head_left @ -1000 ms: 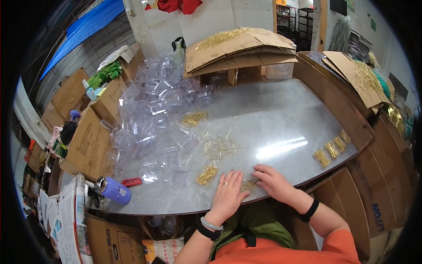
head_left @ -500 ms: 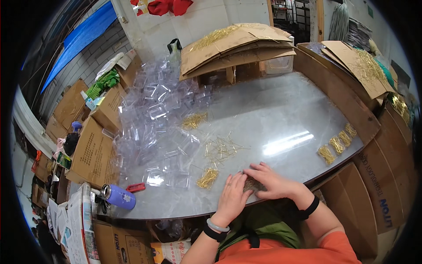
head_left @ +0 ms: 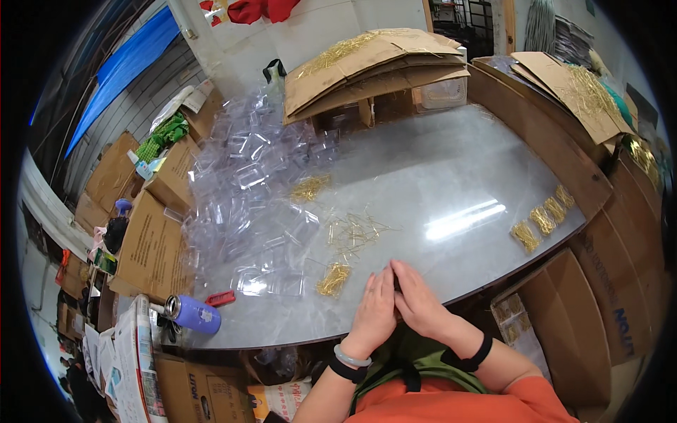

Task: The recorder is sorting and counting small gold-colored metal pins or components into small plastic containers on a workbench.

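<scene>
My left hand [head_left: 376, 308] and my right hand [head_left: 421, 303] meet at the table's near edge, palms facing and fingers pressed together. Whatever lies between them is hidden by the fingers. Just left of my left hand sits a small bundle of gold wire pieces [head_left: 333, 280]. Beyond it, loose gold wire pieces [head_left: 352, 231] are scattered, and farther off is another gold heap [head_left: 310, 187]. Several gold bundles [head_left: 543, 220] stand in a row near the table's right edge.
Clear plastic boxes [head_left: 247, 176] are heaped over the table's left side. A purple bottle [head_left: 192, 314] and a red tool [head_left: 220, 298] lie front left. Cardboard sheets [head_left: 374, 74] are stacked at the back. An open cardboard box [head_left: 564, 303] stands below the right edge.
My hands have closed together, covering the brownish-gold stuff that showed between them. My right hand has turned from lying flat to palm inward. The view has shifted slightly.
</scene>
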`<state>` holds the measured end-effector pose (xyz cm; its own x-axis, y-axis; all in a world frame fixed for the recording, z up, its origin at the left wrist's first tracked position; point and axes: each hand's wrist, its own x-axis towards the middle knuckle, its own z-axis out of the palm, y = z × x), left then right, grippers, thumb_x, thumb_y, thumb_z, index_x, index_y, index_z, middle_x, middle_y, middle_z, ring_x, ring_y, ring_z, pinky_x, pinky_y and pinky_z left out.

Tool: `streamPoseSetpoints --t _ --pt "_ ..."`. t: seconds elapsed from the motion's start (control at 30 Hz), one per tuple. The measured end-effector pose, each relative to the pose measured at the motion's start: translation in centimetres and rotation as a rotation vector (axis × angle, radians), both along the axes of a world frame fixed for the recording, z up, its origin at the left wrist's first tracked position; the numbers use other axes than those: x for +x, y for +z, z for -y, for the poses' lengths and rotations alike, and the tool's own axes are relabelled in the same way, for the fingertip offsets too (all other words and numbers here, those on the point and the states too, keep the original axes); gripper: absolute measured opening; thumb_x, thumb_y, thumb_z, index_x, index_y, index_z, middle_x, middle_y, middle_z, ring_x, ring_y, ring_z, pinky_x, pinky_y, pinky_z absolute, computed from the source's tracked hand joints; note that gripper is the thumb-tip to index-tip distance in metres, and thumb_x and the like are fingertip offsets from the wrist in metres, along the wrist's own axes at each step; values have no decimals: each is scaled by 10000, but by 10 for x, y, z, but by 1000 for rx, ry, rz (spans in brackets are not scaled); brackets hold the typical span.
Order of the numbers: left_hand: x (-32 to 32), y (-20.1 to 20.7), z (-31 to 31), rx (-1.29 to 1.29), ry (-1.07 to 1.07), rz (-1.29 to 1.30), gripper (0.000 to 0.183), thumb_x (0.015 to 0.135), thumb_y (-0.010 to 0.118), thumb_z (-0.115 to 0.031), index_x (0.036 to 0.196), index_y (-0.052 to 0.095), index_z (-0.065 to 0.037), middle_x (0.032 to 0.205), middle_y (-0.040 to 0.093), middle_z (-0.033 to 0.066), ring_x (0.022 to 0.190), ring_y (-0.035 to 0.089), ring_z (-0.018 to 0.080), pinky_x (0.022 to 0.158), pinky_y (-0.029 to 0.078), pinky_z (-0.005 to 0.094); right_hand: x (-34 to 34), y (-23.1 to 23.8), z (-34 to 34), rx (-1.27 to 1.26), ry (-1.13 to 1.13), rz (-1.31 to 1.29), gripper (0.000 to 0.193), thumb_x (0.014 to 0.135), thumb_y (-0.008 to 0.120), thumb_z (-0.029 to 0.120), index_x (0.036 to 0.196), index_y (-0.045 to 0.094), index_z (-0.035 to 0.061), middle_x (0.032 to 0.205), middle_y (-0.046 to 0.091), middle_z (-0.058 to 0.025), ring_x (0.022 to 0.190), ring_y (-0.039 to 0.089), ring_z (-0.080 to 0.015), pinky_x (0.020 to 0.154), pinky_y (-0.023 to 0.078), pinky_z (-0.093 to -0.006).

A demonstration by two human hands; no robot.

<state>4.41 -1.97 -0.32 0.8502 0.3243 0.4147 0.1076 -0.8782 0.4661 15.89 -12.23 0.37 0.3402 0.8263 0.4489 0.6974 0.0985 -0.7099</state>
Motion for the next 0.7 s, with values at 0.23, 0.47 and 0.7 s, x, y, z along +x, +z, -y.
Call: streamPoseSetpoints --t 0.23,0.47,0.7 --pt "-8 9 -3 -317 -71 84 1017 824 679 -44 1615 43 16 1528 390 295 1413 420 442 1192 336 491 34 14 2 -62 263 156 720 853 620 69 1512 349 -32 1524 409 -279 1413 399 -457 1186 338 -516" --pt "-23 4 -18 -390 -119 132 1020 789 666 -32 1619 75 -2 1549 331 265 1442 388 382 1183 355 436 41 15 3 -85 272 387 521 871 722 169 1348 563 29 1380 579 -159 1289 531 -350 1101 433 -451" --pt "-57 27 3 -18 168 -106 755 809 839 -190 1430 478 42 1385 495 244 1275 518 414 1043 466 454 32 8 9 7 134 398 244 860 720 149 1093 691 79 1138 676 -52 1111 606 -285 966 491 -408"
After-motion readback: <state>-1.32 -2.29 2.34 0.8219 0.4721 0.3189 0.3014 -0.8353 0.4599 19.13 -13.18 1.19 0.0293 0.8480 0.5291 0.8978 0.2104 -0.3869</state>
